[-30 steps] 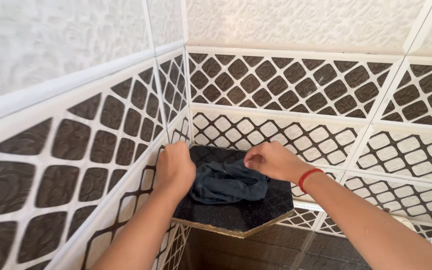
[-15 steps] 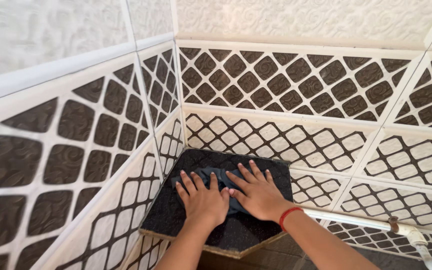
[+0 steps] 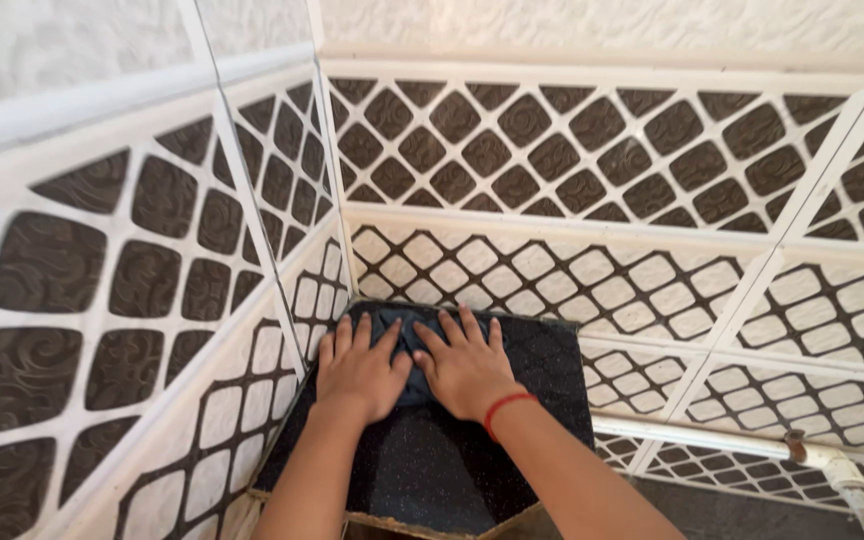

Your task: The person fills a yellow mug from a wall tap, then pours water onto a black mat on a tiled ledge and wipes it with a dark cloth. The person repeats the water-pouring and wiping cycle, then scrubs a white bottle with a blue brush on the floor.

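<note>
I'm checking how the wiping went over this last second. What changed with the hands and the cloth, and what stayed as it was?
The left hand and right hand came together from the cloth's two sides, flattened side by side on the dark cloth, and pushed it toward the tiled corner. The black corner shelf and white pipe stayed put.

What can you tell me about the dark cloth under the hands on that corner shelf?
The cloth is dark blue-grey, soft and creased, and mostly hidden. It lies bunched flat at the back of the black speckled corner shelf, close to where the two tiled walls meet. The left hand and right hand press on it side by side, palms down and fingers spread; only strips show between and beyond the fingers.
</note>
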